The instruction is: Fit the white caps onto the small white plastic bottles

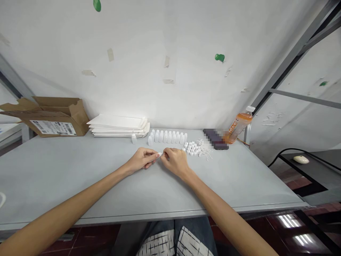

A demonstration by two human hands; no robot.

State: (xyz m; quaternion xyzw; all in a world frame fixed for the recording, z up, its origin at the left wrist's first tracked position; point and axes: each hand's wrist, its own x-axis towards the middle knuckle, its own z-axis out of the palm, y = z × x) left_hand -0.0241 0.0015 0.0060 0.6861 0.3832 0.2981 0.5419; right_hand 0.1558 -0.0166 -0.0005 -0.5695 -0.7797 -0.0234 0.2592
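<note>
Near the middle of the grey table, my left hand (pixel 144 158) is closed on a small white piece (pixel 160 154) that shows at its fingertips. My right hand (pixel 174 160) meets it from the right, its fingers pinched together; what they hold is too small to make out. Behind my hands stand several small white bottles (pixel 169 137) in rows. One white bottle (pixel 134 138) stands apart on the left. Right of my right hand lie a cluster of small white caps (pixel 192 148) and a loose heap of thin white pieces (pixel 206 150).
An open cardboard box (pixel 61 117) sits at the back left, beside stacked white envelopes (pixel 117 125). At the back right, an orange drink bottle (pixel 239 125) leans near a dark, partly blurred object (pixel 221 145). The table's front edge (pixel 149 217) runs below my forearms.
</note>
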